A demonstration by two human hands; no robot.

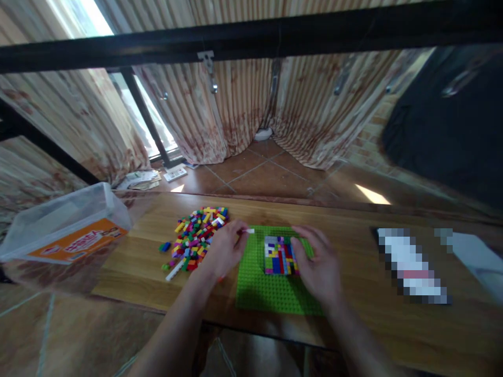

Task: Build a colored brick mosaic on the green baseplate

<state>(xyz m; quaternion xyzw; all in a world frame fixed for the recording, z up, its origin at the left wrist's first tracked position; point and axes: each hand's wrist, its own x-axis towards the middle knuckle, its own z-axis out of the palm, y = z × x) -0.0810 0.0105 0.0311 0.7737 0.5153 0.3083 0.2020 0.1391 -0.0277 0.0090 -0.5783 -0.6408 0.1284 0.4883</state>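
Observation:
My left hand [228,248] is closed, with a small white brick [250,231] pinched at its fingertips, over the upper left edge of the green baseplate [259,294]. A flat rectangular patch of many-coloured toy bricks [279,256] sits on the plate. At the patch's right side is my right hand [320,262], thumb and fingers apart, its thumb against or just over the bricks' edge. That hand hides part of the patch and the plate's right side. Left of my left hand spreads a heap of loose coloured bricks [196,235].
A long white brick strip [175,269] lies by the heap. At the wooden table's [137,262] left end stands a clear plastic box [58,214] with an orange label. A dark-edged, blurred-out object [412,267] and white paper [475,256] lie right. A black bar [251,44] crosses beyond.

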